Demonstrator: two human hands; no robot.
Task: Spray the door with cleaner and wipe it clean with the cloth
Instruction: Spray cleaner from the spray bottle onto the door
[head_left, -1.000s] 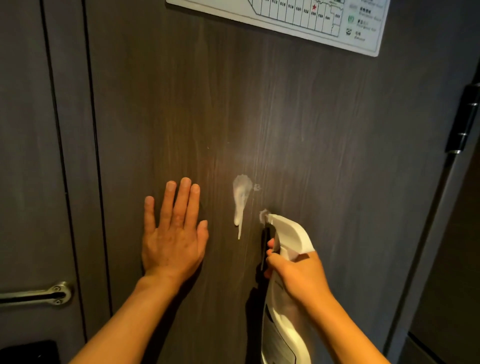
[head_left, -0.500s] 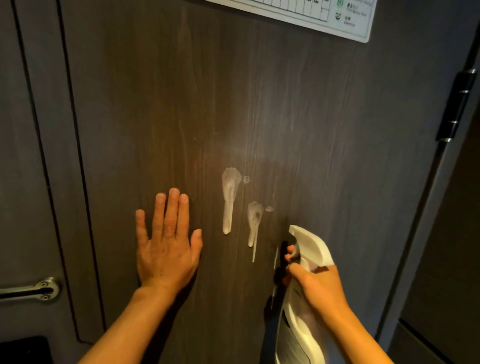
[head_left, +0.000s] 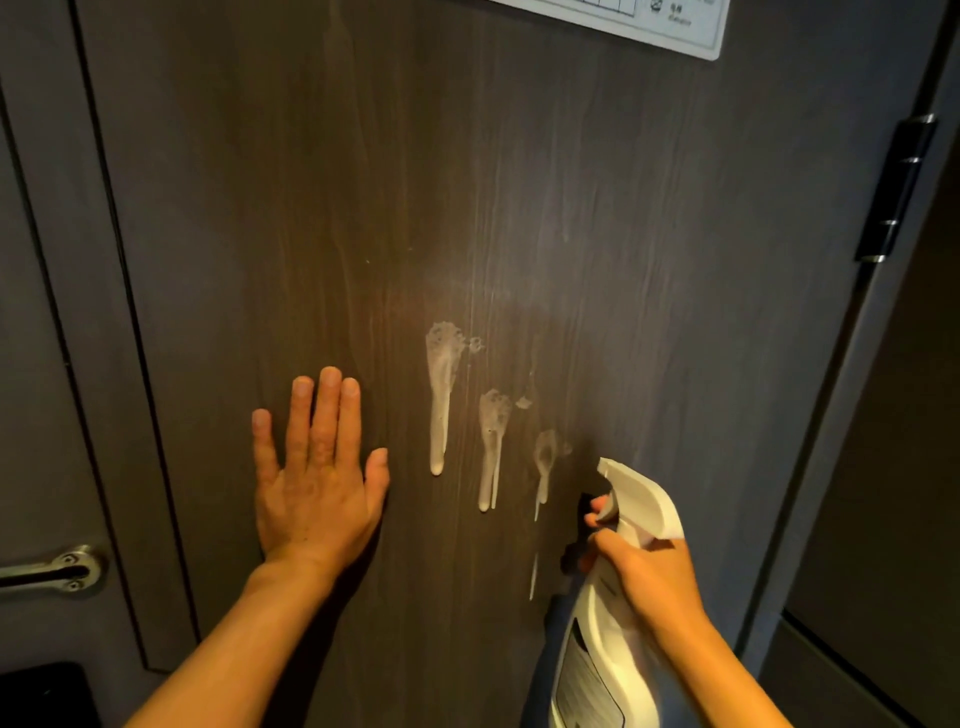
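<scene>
Spraying in progress: 3 foam blobs on door, no cloth in frame.

R hand (head_left: 644, 577) lower right of frame, grip closed on spray bottle (head_left: 608, 649), finger on trigger; nozzle aimed up-left at door (head_left: 597, 208), just off the surface. L hand (head_left: 317, 478) lower centre-left, fingers spread, palm flat on door, holding nothing. Foam streaks (head_left: 493, 431) sit btwn the two hands, stepping down-right toward the nozzle; long axis vertical, dripping down. Key relation: foam lies just up-left of nozzle and right of L hand, roughly as near to either. Est. more sprays or swap to wipe next; wipe should cross the drips side-to-side and start low to catch runs. Cloth location unknown. Handle (head_left: 57, 571) far lower left, sign (head_left: 691, 31) top right, hinge (head_left: 898, 192) right edge.
</scene>
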